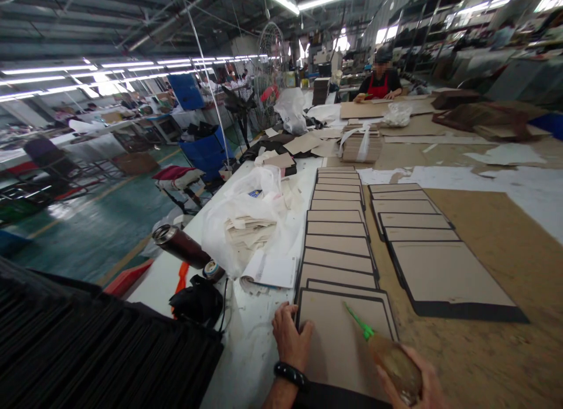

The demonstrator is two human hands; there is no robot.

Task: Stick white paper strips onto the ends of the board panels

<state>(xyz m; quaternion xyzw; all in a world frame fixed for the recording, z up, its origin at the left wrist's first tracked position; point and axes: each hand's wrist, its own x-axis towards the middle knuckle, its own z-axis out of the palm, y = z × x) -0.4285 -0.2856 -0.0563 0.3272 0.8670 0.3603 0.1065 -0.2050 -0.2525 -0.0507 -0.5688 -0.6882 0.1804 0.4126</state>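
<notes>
The right hand is wrapped around a translucent brown plastic bottle with a green nozzle, above the nearest black-edged beige board; with the part-open left hand at its left edge, excess squeezing could drip contents.

Thick black bracelet worn on left wrist, rounded, glossy, marked by small pale glints. Left hand, right hand, left forearm seen bare.
</notes>
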